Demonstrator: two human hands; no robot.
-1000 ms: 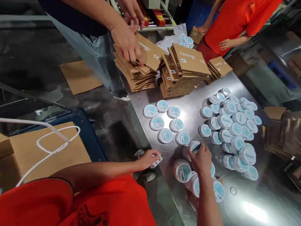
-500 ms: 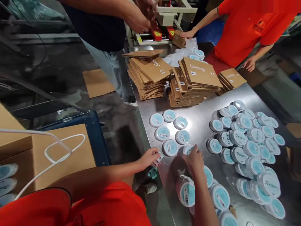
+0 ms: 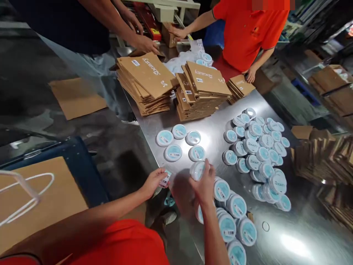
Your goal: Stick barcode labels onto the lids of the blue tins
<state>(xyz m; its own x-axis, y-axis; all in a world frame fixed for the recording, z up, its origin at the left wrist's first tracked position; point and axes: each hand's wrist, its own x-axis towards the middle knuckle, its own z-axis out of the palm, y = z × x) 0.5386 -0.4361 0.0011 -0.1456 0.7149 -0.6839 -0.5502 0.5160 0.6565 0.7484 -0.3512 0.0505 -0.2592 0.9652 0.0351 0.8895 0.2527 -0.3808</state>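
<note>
My left hand (image 3: 152, 183) pinches a small sheet of barcode labels (image 3: 165, 179) at the steel table's near left edge. My right hand (image 3: 203, 184) is closed around a round white jar (image 3: 196, 170); its palm and fingers cover part of the lid, and I cannot tell whether a second jar is under it. Just beyond, several flat jars with pale blue lids and barcode labels (image 3: 173, 152) lie in loose rows. Beside and below my right forearm stand stacks of similar jars (image 3: 236, 205), some partly hidden by the arm.
A large cluster of jars (image 3: 263, 154) covers the table's right side. Flattened cardboard boxes (image 3: 154, 75) are piled at the back. A person in orange (image 3: 248, 33) and one in dark clothing (image 3: 74, 29) work beyond. An open carton (image 3: 41, 198) is at left.
The view has swung right. One jar is gone from the near end of the labelled rows, and my right hand now grips a jar close by. The person in dark clothing has lowered their hands.
</note>
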